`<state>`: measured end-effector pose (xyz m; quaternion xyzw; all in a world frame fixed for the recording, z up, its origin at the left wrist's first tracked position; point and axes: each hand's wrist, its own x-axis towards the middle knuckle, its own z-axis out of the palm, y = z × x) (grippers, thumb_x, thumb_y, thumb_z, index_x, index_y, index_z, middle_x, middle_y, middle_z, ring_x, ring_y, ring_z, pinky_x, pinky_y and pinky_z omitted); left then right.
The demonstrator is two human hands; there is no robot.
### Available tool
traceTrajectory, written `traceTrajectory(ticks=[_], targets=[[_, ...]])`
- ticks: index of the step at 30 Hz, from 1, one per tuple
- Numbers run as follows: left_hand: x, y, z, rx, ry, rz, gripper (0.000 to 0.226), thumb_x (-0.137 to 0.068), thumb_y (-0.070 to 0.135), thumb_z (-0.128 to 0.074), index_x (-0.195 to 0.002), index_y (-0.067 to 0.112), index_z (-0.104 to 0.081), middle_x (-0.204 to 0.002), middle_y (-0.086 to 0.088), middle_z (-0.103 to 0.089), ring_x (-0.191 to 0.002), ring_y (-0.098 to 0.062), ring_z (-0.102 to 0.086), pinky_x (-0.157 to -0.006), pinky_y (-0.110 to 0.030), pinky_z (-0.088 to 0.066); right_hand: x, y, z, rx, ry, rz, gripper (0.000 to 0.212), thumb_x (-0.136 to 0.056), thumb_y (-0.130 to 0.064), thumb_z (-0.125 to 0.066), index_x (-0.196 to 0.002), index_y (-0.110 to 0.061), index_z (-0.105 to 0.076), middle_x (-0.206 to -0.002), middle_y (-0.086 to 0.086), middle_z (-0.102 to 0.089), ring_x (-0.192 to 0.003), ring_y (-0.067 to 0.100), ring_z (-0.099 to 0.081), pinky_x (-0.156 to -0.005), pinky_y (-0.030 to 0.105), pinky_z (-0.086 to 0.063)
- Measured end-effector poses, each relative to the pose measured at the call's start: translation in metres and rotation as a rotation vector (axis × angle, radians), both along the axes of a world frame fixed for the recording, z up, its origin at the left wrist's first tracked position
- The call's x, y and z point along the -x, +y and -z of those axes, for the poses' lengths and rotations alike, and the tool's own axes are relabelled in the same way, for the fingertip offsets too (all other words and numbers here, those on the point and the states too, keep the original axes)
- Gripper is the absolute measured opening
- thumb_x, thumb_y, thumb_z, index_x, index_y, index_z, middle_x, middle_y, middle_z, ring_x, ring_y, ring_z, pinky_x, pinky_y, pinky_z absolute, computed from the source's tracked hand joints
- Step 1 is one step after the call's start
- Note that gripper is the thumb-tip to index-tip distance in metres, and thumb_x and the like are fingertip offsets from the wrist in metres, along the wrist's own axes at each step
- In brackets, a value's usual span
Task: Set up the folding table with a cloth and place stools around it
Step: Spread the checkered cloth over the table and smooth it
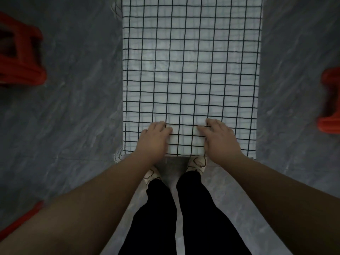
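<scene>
A white cloth with a black grid pattern (191,70) covers the long folding table, which runs away from me; the table top itself is hidden under the cloth. My left hand (154,138) and my right hand (219,138) rest palm down on the near end of the cloth, a short gap between them, fingers slightly bent with the tips pressing the fabric. A red plastic stool (22,57) stands on the floor to the left of the table. Another red stool (331,102) stands to the right, cut off by the frame edge.
Grey marbled floor (73,116) lies on both sides of the table. Part of another red object (20,221) shows at the lower left behind my forearm. My legs and shoes (152,173) stand right at the table's near edge.
</scene>
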<state>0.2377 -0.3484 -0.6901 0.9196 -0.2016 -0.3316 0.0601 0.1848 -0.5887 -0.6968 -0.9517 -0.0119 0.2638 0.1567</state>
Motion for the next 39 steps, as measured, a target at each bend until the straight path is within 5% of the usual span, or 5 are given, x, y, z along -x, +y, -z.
traceTrajectory(ticks=[10,14,18,25,39], targets=[[-0.012,0.038,-0.01,-0.014,0.086,-0.246,0.052,-0.086,0.006,-0.053,-0.136,0.022,-0.051,-0.147,-0.007,-0.035,-0.133,-0.029,-0.03,-0.101,-0.049,-0.044,0.0,-0.075,-0.007,0.024,0.141,0.183,0.058,-0.087,-0.011,-0.057,-0.143,-0.025,-0.047,-0.154,0.008,-0.034,-0.138,0.032,-0.033,-0.106,0.049,-0.042],[-0.03,0.024,-0.014,-0.055,0.016,-0.233,0.046,-0.086,0.013,-0.055,-0.132,0.016,-0.053,-0.135,-0.009,-0.05,-0.125,-0.031,-0.043,-0.099,-0.047,-0.044,-0.019,-0.059,-0.014,-0.011,0.03,0.261,0.051,-0.085,-0.013,-0.053,-0.136,-0.017,-0.052,-0.139,0.009,-0.046,-0.126,0.032,-0.043,-0.096,0.048,-0.047],[-0.052,-0.011,-0.014,0.073,-0.087,-0.153,0.049,-0.087,0.015,-0.056,-0.136,0.013,-0.051,-0.137,-0.01,-0.051,-0.125,-0.031,-0.045,-0.098,-0.045,-0.044,-0.05,-0.018,-0.018,-0.047,-0.066,0.188,0.058,-0.085,-0.011,-0.057,-0.142,-0.01,-0.048,-0.147,0.017,-0.044,-0.133,0.034,-0.04,-0.105,0.048,-0.041],[-0.089,-0.04,0.006,0.04,0.003,-0.014,0.063,-0.094,0.028,-0.055,-0.151,0.026,-0.031,-0.164,-0.004,-0.017,-0.151,-0.029,-0.007,-0.12,-0.05,-0.019,-0.092,0.023,0.003,-0.001,-0.014,0.01,0.066,-0.092,-0.024,-0.054,-0.153,-0.026,-0.031,-0.164,0.007,-0.021,-0.151,0.03,-0.016,-0.12,0.049,-0.019],[-0.146,0.027,-0.016,-0.003,0.098,-0.126,0.059,-0.089,0.012,-0.055,-0.146,0.019,-0.041,-0.156,-0.008,-0.031,-0.143,-0.027,-0.027,-0.112,-0.043,-0.035,-0.126,-0.029,-0.023,0.073,0.111,0.322,0.061,-0.083,-0.009,-0.059,-0.143,-0.017,-0.046,-0.154,0.014,-0.037,-0.139,0.032,-0.034,-0.107,0.05,-0.043]])
